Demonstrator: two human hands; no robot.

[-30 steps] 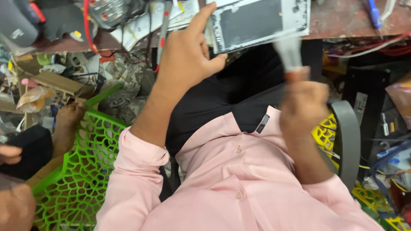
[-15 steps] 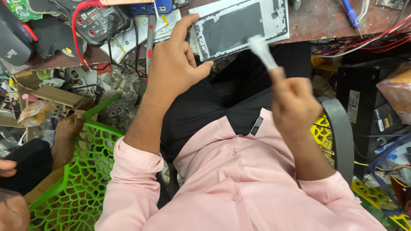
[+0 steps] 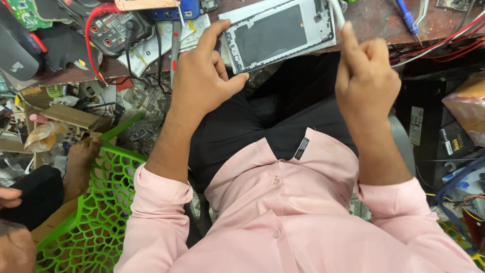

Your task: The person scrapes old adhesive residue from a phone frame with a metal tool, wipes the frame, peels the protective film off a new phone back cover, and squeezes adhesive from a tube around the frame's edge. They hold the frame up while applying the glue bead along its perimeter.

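Observation:
An opened white phone frame [image 3: 280, 34] with a dark inner panel lies at the edge of a brown workbench [image 3: 376, 23]. My left hand [image 3: 202, 81] rests its fingers on the frame's left end and steadies it. My right hand [image 3: 366, 76] is closed around a thin white tool [image 3: 337, 14], whose tip touches the frame's right edge. Both arms wear pink sleeves above black trousers.
A multimeter [image 3: 113, 28] with red leads, papers and a circuit board [image 3: 22, 12] crowd the bench's left. A blue-handled tool [image 3: 406, 16] lies at the right. A green plastic chair [image 3: 86, 212] stands at lower left, beside another person's foot [image 3: 81, 164] and hand [image 3: 10, 194].
My right hand has carried the white tool up from in front of my chest to the frame's right edge. My left hand stayed on the frame; the camera moved closer.

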